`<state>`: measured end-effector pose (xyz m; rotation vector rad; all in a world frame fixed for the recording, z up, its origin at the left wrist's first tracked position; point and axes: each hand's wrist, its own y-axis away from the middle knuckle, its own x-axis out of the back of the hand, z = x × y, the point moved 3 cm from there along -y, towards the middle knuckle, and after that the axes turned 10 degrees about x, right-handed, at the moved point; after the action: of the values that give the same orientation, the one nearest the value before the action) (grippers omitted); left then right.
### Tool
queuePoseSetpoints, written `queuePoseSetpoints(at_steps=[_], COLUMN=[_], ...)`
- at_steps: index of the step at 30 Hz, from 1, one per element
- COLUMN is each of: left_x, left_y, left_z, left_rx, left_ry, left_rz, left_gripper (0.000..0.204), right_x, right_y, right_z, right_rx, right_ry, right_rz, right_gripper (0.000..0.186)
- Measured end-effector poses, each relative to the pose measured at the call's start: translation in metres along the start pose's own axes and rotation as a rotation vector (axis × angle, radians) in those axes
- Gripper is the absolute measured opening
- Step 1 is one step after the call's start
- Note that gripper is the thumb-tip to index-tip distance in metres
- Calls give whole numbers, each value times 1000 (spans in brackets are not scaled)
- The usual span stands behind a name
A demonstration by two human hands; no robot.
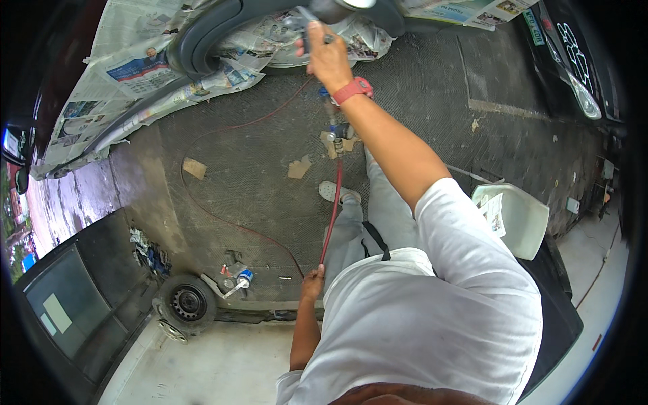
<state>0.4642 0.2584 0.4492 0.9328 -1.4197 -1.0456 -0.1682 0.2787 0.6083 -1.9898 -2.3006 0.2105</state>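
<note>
Newsprint sheets [135,74] at ten o'clock border the grey plastic panel [191,50], probably as masking. Your left hand [312,282], at six, curls closed around the red rubber hose [335,202], perhaps controlling slack; your right hand [329,57], at twelve, wraps the silvery metal spray gun [297,23] near the panel.
</note>
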Motion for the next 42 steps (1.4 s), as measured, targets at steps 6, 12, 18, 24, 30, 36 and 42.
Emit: queuePoseSetpoints(at_steps=[6, 12, 18, 24, 30, 36, 42], left_x=[-6, -22, -32, -36, -53, -48, -46], left_y=[-4, -7, 3, 16, 5, 10, -4], left_z=[40, 52, 57, 83, 69, 90, 98], left_rx=[83, 92, 53, 78, 42, 80, 64], left_ry=[-104, -275, -146, -54, -63, -143, -243], left_rz=[-17, 27, 106, 147, 62, 67, 55], left_gripper=[79, 79, 73, 70, 70, 73, 73], right_x=[107, 149, 56, -33, -63, 28, 138], right_y=[11, 34, 36, 20, 7, 18, 22], right_z=[48, 100, 105, 100, 100, 108, 145], right_rx=[28, 48, 196, 272, 200, 152, 61], right_ry=[144, 263, 110, 108, 20, 69, 75], right_rz=[307, 410, 263, 19, -121, 72, 311], right_gripper=[53, 50, 49, 54, 59, 57, 55])
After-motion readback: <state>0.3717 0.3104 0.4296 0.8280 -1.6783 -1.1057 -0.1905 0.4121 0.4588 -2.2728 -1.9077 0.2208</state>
